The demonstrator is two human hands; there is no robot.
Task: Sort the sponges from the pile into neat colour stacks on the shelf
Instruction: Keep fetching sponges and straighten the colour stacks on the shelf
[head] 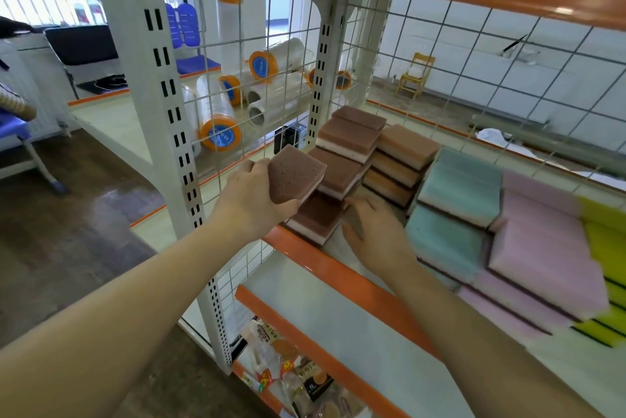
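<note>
Left hand (pixel 252 196) sits at the centre of the frame, fingers and thumb wrapped round a brown sponge (pixel 295 177), holding it tilted just above the front edge of the shelf (pixel 342 273). Right below and behind that sponge runs the brown stack (pixel 342 160), a loose staggered row of brown-topped, white-bottomed sponges stepping back toward the wire mesh (pixel 271 45). The nearest one lies flat at the shelf's orange lip, under the held sponge.

Right hand (pixel 376 234), a little right of centre, lies low on the shelf, fingers stretched fairly straight and pointing left, fingertips touching the side of the lowest brown sponges; nothing is gripped.

Moving right across the frame: the orange sponges (pixel 403 160) sit piled just beside the brown ones, then the teal sponges (pixel 454 211), then the pink sponges (pixel 545 248), and at the far right edge the yellow sponges (pixel 606 241), partly cut off and blurred.

Behind the mesh, upper centre, rolls of clear film (pixel 216 116) with orange ends lie on a neighbouring shelf. At the bottom centre, packaged snacks (pixel 291 370) fill the shelf below.
</note>
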